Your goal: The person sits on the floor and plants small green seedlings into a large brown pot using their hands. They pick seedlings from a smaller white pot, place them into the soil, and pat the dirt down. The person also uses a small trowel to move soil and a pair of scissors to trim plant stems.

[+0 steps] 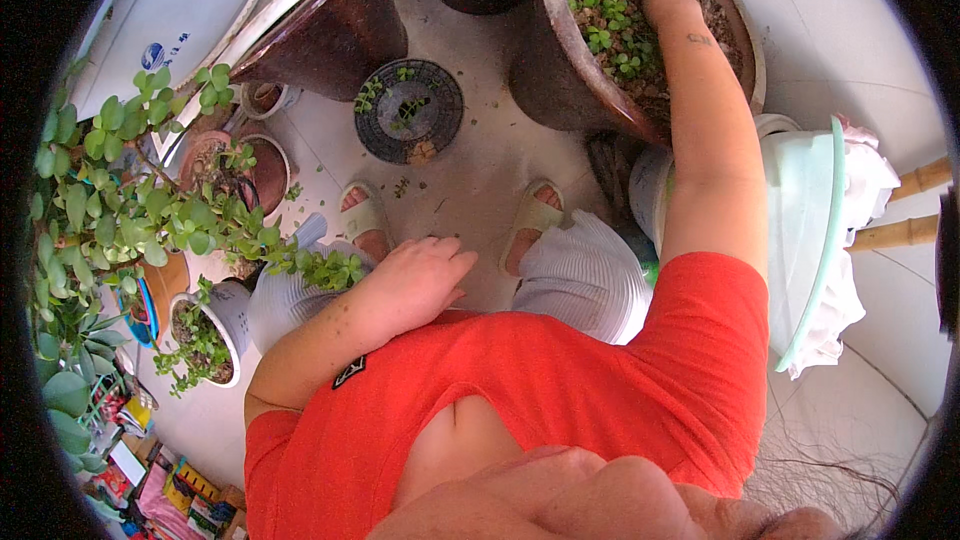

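Observation:
My right arm reaches out to a large brown glazed planter [553,19] with a pale, worn rim. In it, round-leaved green seedlings [616,11] grow on the left part of the brown soil [724,30]. My right hand [670,6] is bent down at the soil beside the seedlings. Its fingers are hidden, so whatever they touch or hold cannot be seen. Over my lap, my left hand [429,274] lies palm down with fingers loosely bent, and nothing shows in it. Leafy stems [330,270] of a potted succulent hang close to that forearm.
On the floor between my feet and the jars lies a round black plastic disc [373,127] bearing loose green sprigs. Smaller pots, including a white one [238,345], stand at left under a spreading succulent [112,142]. A pale green plastic basin [799,225] and bamboo poles [896,232] are at right.

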`<state>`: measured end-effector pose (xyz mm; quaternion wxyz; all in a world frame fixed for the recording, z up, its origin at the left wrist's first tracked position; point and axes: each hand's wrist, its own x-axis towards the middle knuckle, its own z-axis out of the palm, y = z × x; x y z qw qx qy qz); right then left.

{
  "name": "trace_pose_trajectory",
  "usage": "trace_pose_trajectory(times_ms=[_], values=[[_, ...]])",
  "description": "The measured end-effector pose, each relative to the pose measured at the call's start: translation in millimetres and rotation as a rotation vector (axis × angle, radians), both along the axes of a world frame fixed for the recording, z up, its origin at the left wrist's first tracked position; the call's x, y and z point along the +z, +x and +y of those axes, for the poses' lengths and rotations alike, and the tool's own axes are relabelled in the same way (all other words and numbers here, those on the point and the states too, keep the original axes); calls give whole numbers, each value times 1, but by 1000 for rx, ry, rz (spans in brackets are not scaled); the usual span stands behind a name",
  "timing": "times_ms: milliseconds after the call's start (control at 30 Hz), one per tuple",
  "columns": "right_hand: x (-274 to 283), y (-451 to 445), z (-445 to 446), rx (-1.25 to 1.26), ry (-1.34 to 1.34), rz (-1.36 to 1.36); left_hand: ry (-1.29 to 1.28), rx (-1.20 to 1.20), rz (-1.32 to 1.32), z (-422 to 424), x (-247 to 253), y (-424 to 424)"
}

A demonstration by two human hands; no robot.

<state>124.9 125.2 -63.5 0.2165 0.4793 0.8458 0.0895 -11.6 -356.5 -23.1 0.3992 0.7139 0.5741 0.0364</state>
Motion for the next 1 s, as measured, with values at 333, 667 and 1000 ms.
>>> trace_pose_trajectory(times_ms=[333, 667, 1000], values=[[-36, 38, 60, -80, 194, 178, 48, -3, -21, -2, -4, -5], [-78, 77, 178, 146, 76, -35, 32, 22, -28, -5, -5, -5], [88, -6, 7, -805, -419, 338, 60, 30, -37, -7, -3, -4]])
